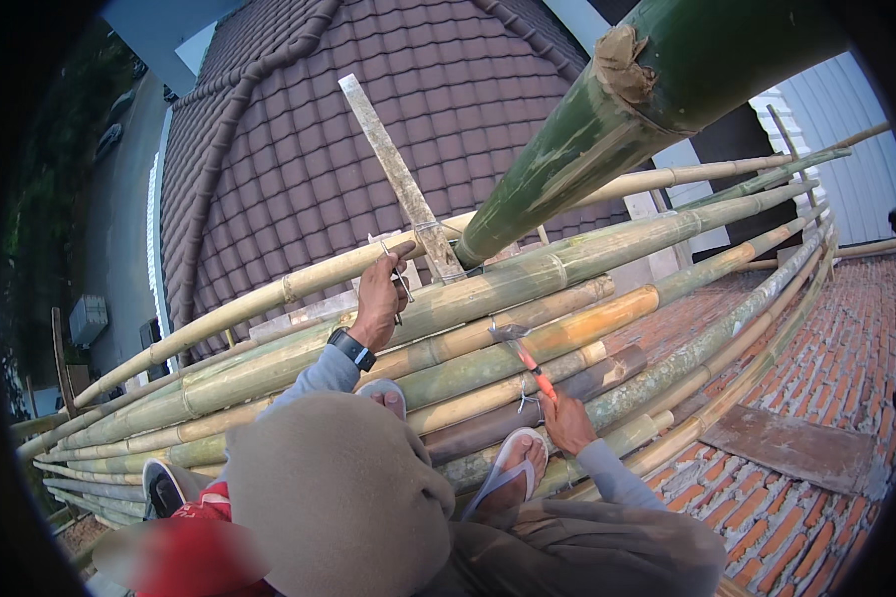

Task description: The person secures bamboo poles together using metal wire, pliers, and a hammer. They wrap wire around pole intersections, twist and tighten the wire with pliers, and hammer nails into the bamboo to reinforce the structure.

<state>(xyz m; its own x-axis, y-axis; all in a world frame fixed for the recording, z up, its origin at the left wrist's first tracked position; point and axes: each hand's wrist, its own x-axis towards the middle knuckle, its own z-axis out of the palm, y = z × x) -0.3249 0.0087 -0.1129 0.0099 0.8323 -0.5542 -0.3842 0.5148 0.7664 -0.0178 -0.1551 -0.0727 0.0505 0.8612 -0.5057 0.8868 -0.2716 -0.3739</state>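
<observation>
My left hand (pixel 376 303), with a dark watch on its wrist, is closed around a few thin metal pieces that look like long nails (pixel 402 283). It is at the upper pale bamboo rail (pixel 334 272), beside a weathered wooden batten (pixel 393 154) that leans up over it. My right hand (pixel 567 423) grips the orange-red handle of a hammer (pixel 536 373). The hammer's metal head lies over the bamboo poles (pixel 438 348), apart from the batten. A thick green bamboo post (pixel 567 149) slants down to the poles just right of the batten.
My feet in white flip-flops (pixel 516 468) stand on the bundled poles. A rounded beige-grey cloth shape (pixel 338 488) hides part of my left arm; red cloth (pixel 204 537) is beside it. Brick surface (pixel 796 388) with a board (pixel 791 448) lies right; a tiled roof (pixel 299 169) lies beyond.
</observation>
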